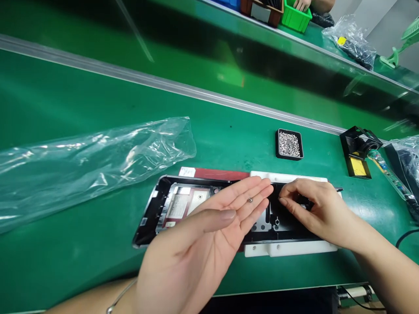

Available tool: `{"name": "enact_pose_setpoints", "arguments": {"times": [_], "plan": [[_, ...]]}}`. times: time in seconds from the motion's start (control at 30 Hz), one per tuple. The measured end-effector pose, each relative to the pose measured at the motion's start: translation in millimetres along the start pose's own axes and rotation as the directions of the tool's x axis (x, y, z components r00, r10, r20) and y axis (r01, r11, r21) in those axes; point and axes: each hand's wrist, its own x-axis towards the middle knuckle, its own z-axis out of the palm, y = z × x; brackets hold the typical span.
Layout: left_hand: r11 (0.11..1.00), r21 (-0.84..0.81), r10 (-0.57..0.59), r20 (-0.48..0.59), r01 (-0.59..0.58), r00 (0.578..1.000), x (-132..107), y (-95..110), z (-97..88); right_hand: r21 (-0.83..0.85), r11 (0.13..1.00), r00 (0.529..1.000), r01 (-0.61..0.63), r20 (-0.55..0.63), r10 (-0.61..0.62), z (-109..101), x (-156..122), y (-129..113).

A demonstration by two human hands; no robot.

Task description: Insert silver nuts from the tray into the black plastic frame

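Palm up and fingers stretched out flat, my left hand (209,240) is held over a long black plastic housing (149,224). A tiny shiny metal part (250,200), perhaps a nut or screw, rests loose on its fingers. My right hand (314,209) is over the right part of the housing, with thumb and index finger pinched together. Whatever lies between those fingertips is too small or hidden to make out. The housing sits in a fixture with white blocks (294,249) and a red base (219,173). My left hand covers the middle of the housing.
Behind the housing stands a small black tray (301,150) of tiny metal parts. A soldering iron (393,176) rests in its black stand (360,148) at right. Clear plastic film (98,170) lies left. Beyond the barrier, another person's hand (301,4) reaches into a green bin (296,19).
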Motion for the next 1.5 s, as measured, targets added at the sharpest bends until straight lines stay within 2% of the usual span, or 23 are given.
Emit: {"name": "enact_pose_setpoints", "arguments": {"times": [0.17,0.37,0.53,0.77,0.97,1.17,1.37,1.5], "plan": [[1.000,-0.013,-0.003,0.011,0.004,1.000,-1.3,-1.7,-3.5,-0.100,0.987,0.992,0.122,0.034,-0.119,-2.4,6.7,2.1],[0.999,-0.033,-0.021,0.002,0.021,1.000,-0.7,-1.7,-2.4,-0.143,0.970,0.980,0.196,0.066,-0.188,-5.9,7.9,6.2],[0.999,-0.018,-0.040,0.004,0.040,0.999,-1.1,-2.2,-3.3,-0.314,0.908,0.961,0.278,0.086,-0.264,-8.2,6.6,5.1],[0.994,0.043,-0.098,0.009,0.098,0.995,-2.6,-3.9,-3.3,-0.421,0.873,0.963,0.245,0.002,-0.270,5.5,-8.0,-0.4],[0.983,0.108,-0.156,0.066,0.148,0.986,-3.1,-6.9,-1.3,-0.373,0.902,0.958,0.217,-0.096,-0.270,19.3,-17.0,-20.7],[0.968,0.170,-0.209,0.139,0.184,0.968,-3.7,-8.7,-3.7,-0.188,0.963,0.954,0.195,-0.191,-0.231,26.8,-14.4,-39.0],[0.967,0.169,-0.217,0.158,0.190,0.963,-3.4,-10.7,-3.2,-0.202,0.969,0.973,0.145,-0.148,-0.176,29.8,-13.8,-37.7],[0.961,0.196,-0.233,0.195,0.195,0.953,-4.1,-12.0,-6.0,-0.123,0.989,0.996,0.079,-0.027,-0.083,22.0,-10.9,-37.2]]}}
